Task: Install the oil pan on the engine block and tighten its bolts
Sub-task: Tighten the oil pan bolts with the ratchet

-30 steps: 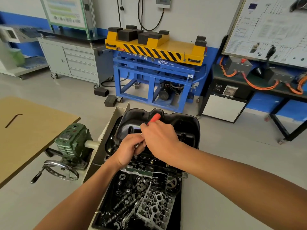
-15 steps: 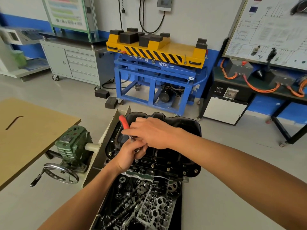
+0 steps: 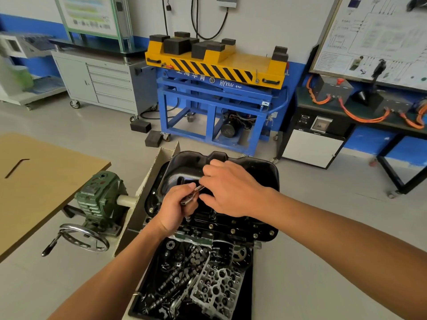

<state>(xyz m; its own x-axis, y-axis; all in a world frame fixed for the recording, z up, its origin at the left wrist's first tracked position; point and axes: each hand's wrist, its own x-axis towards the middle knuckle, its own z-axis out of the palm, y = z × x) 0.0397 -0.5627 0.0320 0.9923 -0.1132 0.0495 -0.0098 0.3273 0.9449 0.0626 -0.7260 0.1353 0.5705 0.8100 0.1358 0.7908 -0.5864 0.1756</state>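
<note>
Ratchet wrench is held by both grips: the left grip is wrapped round its head end, and the right grip, just beside and slightly farther out, has fingers and thumb curled over the shaft, hiding the handle. Below the left grip a short socket points down at the near-left flange of the oil pan. The black pan lies directly under both grips, seated open side down on the engine block, of which only a thin edge shows. A row of bolts sits in the flange nearest the wrists. Nearer than the grips, under the forearms, a black tray holds a cylinder head, camshafts and small loose parts, with an oil filter standing just below the flange. Left of the left grip are a green gearbox and its handwheel; farther left a wooden table carries a hex key. Well beyond the grips stand a blue and yellow lift and a grey drawer cabinet.
</note>
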